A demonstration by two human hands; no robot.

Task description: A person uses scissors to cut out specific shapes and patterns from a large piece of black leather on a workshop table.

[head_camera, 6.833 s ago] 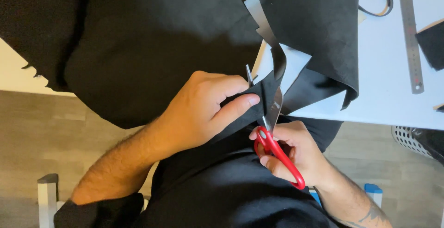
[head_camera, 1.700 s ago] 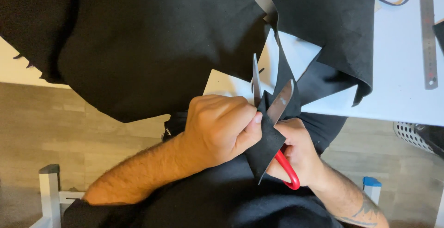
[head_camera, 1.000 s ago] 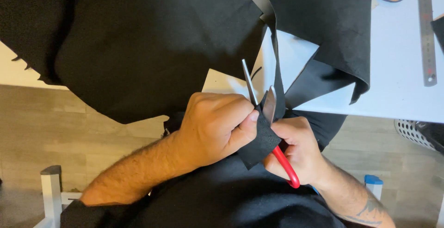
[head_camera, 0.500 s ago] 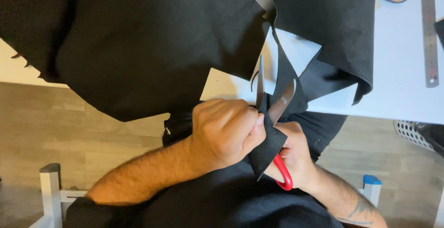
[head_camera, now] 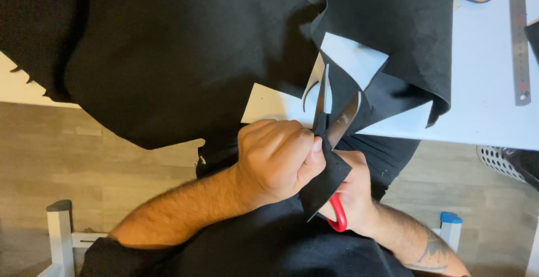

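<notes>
Head view: left hand (head_camera: 275, 162) fingers pinch black fabric strip (head_camera: 325, 181); right hand (head_camera: 353, 198) grips scissors (head_camera: 331, 119).

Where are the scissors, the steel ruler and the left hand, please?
scissors (head_camera: 337, 222): head view, red handle loop.
steel ruler (head_camera: 519, 35): head view, mid-length.
left hand (head_camera: 278, 156): head view, back of the fist.

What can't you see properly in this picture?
- Head view: most of the right hand and the red scissor handles sit behind the black flap.
- The left hand hides its own fingertips.
- The metal ruler and the white basket run off the picture's edges.
</notes>
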